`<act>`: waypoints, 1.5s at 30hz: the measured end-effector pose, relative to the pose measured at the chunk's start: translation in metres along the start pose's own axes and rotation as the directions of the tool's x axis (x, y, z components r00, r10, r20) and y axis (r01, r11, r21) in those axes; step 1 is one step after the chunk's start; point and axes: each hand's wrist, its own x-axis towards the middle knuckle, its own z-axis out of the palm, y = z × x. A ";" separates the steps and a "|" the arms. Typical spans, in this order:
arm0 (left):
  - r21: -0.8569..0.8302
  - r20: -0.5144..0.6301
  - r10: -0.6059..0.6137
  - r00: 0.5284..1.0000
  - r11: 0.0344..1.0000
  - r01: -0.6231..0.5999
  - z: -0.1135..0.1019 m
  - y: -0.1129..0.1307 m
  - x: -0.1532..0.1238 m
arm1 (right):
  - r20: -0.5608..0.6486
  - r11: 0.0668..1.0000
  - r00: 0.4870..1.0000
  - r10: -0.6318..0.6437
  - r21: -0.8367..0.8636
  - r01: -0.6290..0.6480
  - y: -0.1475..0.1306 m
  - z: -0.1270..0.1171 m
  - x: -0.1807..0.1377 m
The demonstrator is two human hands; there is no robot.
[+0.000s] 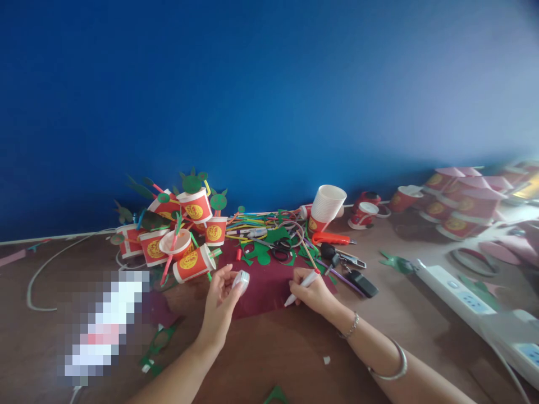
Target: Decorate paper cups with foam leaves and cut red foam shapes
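My left hand [222, 300] is closed round a small white round roll, probably tape [241, 279], and holds it against a dark red sheet [265, 283] lying on the brown table [269, 359]. My right hand [311, 292] grips a white pen [300, 288] whose tip touches the same sheet, just right of the roll. Both wrists rest low over the table. A bracelet and a bangle sit on my right forearm.
Red paper cups [185, 235] with green cutouts and straws are heaped behind my left hand. Scissors [280, 247], loose straws, an orange cutter [330, 238], keys [337, 258], stacked white cups [327, 203], more red cups [458, 205] at right, a white power strip [471, 297].
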 end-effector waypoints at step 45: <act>-0.009 -0.027 -0.003 1.000 1.000 0.002 0.001 0.000 -0.001 | -0.030 0.999 0.999 -0.012 -0.043 0.010 -0.002 -0.001 -0.001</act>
